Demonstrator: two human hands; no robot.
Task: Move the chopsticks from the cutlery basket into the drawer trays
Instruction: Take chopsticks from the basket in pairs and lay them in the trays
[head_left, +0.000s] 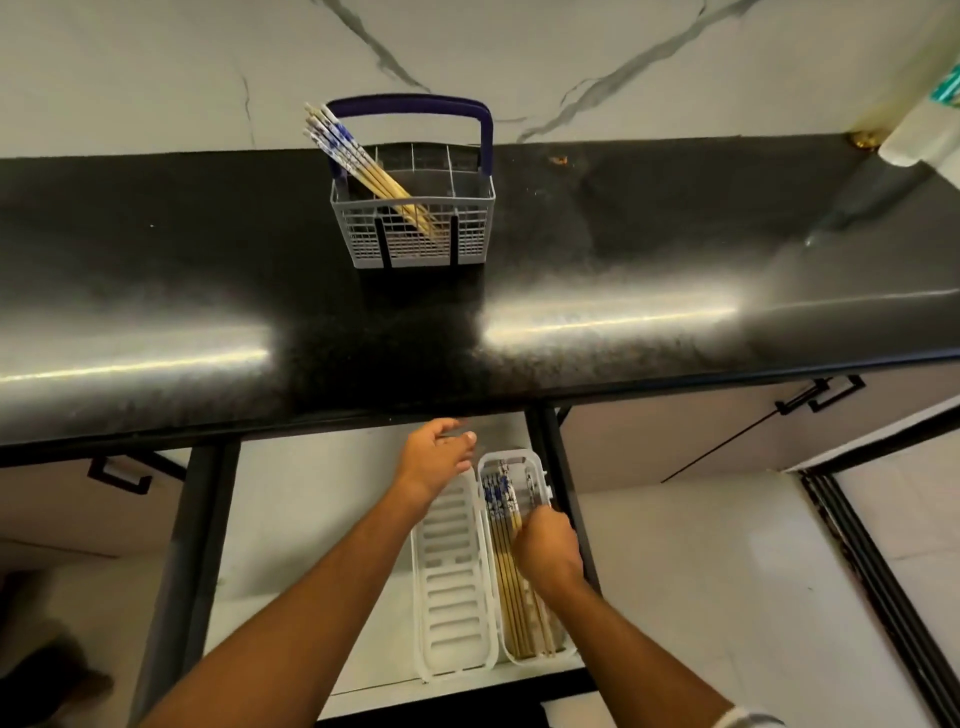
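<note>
Right hand (548, 548) closes, knuckles up, on chopsticks in the right tray (537, 470) of an open drawer (311, 519); exactly how many it grips is hard to tell, as the fist covers them. Left hand (436, 457) hovers with fingers loosely spread over the far end of the left tray (452, 582), a slotted white tray lying bare just beside the right one. Both forearms reach in from the lower edge. Above the drawer runs a black counter (623, 249), glossy with two bright glare streaks, backed by a white marble-veined wall (156, 67). Cabinet fronts with black handles (122, 475) flank the drawer. On the counter, well apart from the hands, stands a grey basket (415, 231) with a blue handle; more chopsticks (358, 156) lean out of its left compartment, their blue-patterned ends up. Chopsticks in the tray (511, 587) lie lengthwise, patterned ends toward the counter.
</note>
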